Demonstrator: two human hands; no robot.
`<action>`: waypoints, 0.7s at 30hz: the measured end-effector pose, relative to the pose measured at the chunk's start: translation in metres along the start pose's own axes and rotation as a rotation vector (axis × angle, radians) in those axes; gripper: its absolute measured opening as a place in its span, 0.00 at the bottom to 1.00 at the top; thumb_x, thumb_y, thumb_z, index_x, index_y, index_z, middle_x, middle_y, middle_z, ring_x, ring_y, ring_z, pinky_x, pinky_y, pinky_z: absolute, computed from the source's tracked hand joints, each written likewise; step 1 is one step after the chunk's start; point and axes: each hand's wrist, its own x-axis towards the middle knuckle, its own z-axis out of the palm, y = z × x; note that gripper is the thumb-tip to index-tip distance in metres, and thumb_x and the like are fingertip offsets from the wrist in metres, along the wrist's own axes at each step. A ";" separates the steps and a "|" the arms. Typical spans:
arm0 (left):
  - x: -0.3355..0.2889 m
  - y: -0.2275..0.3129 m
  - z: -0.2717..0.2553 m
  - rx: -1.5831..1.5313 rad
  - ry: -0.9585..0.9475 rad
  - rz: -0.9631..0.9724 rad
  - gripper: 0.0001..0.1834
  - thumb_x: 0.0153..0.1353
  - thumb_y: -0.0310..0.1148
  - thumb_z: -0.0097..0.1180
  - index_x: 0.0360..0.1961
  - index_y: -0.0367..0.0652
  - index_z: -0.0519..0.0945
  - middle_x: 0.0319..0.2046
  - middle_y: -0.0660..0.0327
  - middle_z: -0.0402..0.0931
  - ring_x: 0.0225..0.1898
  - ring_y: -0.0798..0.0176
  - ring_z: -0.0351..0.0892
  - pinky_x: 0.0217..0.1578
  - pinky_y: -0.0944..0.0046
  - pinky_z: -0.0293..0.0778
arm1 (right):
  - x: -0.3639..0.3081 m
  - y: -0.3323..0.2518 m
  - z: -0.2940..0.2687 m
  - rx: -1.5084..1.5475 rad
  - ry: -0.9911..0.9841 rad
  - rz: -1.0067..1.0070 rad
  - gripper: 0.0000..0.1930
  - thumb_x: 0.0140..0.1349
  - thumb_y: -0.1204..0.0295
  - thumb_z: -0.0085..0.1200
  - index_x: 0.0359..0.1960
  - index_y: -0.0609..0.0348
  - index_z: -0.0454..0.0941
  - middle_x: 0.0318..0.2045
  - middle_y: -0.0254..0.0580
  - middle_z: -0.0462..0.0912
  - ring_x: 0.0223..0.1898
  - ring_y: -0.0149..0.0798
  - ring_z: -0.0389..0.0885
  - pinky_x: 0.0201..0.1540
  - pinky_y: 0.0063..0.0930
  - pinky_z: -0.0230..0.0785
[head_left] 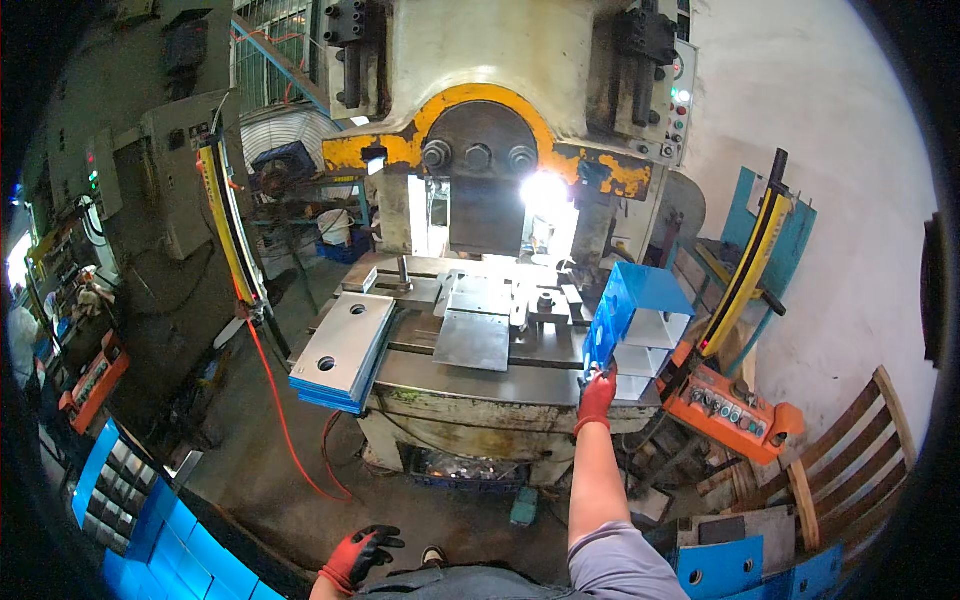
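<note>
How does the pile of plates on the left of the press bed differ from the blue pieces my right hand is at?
The pile of plates lies flat, grey faces up with holes showing; the blue pieces stand upright, bent into channels. The pile sits untouched; the right hand touches the blue pieces. Both show blue film.

The right hand (597,397) wears a red cloth glove with a rough look, and so does the left hand (360,555). The bent sheet (622,305) is metal with smooth, shiny blue film on it. The flat plate (472,340) is bare grey metal, dull and smooth. The stack of plates (343,350) is shiny metal. The big machine (500,90) is painted metal, chipped and dirty. The pallet (850,450) is rough wood.
</note>
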 end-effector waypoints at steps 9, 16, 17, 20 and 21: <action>-0.006 -0.006 0.002 0.020 -0.025 -0.001 0.19 0.63 0.33 0.43 0.51 0.34 0.70 0.42 0.52 0.77 0.37 0.64 0.76 0.37 0.68 0.72 | 0.010 -0.002 0.026 0.472 0.124 0.223 0.09 0.61 0.76 0.46 0.41 0.68 0.72 0.31 0.48 0.80 0.29 0.39 0.76 0.38 0.28 0.67; -0.016 -0.007 0.006 -0.042 0.022 -0.023 0.18 0.65 0.35 0.41 0.50 0.34 0.71 0.42 0.52 0.76 0.40 0.62 0.75 0.38 0.67 0.72 | 0.024 0.042 -0.003 0.273 0.158 0.276 0.13 0.63 0.69 0.45 0.47 0.59 0.71 0.26 0.35 0.79 0.22 0.32 0.74 0.23 0.25 0.65; -0.022 -0.011 0.003 -0.060 0.043 -0.020 0.18 0.65 0.35 0.41 0.50 0.34 0.71 0.42 0.52 0.76 0.40 0.62 0.75 0.38 0.67 0.72 | 0.024 0.036 -0.008 0.413 0.125 0.333 0.12 0.61 0.68 0.47 0.45 0.59 0.72 0.27 0.35 0.78 0.23 0.33 0.74 0.24 0.26 0.65; -0.045 -0.026 -0.006 -0.128 0.111 -0.018 0.18 0.65 0.36 0.42 0.50 0.35 0.72 0.42 0.53 0.77 0.40 0.62 0.75 0.39 0.67 0.72 | -0.012 -0.023 -0.022 0.656 0.064 0.414 0.13 0.60 0.65 0.50 0.42 0.58 0.75 0.32 0.36 0.77 0.26 0.36 0.73 0.29 0.31 0.66; -0.052 -0.029 -0.006 -0.058 0.109 -0.018 0.18 0.64 0.37 0.43 0.50 0.36 0.72 0.42 0.54 0.77 0.40 0.63 0.75 0.39 0.67 0.72 | -0.011 -0.015 -0.030 0.727 0.069 0.402 0.13 0.60 0.65 0.48 0.43 0.58 0.75 0.38 0.41 0.77 0.33 0.40 0.74 0.37 0.35 0.65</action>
